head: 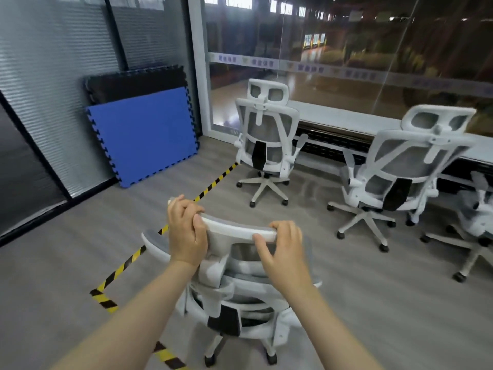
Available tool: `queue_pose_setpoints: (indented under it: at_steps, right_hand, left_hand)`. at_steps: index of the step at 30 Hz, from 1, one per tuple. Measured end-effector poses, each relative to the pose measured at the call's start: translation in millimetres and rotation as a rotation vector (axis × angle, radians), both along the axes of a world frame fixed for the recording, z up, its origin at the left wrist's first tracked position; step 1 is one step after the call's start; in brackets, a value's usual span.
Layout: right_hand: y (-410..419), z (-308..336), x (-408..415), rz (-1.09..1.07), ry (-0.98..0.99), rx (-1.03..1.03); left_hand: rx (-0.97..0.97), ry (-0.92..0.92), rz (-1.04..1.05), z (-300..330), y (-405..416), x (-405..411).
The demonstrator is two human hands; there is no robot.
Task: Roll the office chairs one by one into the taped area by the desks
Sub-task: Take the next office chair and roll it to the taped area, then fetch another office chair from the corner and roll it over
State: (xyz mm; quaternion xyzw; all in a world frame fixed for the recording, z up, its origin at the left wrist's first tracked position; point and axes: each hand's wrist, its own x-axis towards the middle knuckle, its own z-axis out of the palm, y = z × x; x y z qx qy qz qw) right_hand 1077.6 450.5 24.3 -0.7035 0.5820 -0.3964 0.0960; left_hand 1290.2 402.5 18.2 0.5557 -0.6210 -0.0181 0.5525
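A white mesh office chair (240, 297) stands right in front of me, seen from behind and above. My left hand (186, 233) grips the left end of its headrest (232, 228), and my right hand (285, 249) grips the right end. Yellow-and-black floor tape (128, 261) runs diagonally past the chair's left side and turns a corner at the lower left. The chair's base sits on the tape line at the bottom. Two more white chairs (266, 145) (400, 172) stand inside the taped area, facing the long desk (346, 118) by the window.
A third parked chair (477, 217) is partly cut off at the right edge. Blue and black foam mats (141, 134) lean against the glass partition at the left. Grey floor lies between my chair and the parked ones.
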Motion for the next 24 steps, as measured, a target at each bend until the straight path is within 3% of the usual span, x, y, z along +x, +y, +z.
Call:
queue_pose_setpoints:
  at_steps: [13,17,24]
  right_hand:
    - [-266.6,16.5,20.6,0.035,-0.047,0.244]
    - [-326.0,18.4,17.8,0.036,-0.058,0.273]
    - [-378.0,7.3,20.9,0.138,0.234,0.067]
  left_hand:
    - [0.188,-0.22,-0.04,14.5,-262.9,44.6]
    - [0.305,-0.179,0.021,22.4,-314.9,40.6]
    - [0.469,-0.386,0.015,-5.6,-350.8,48.2]
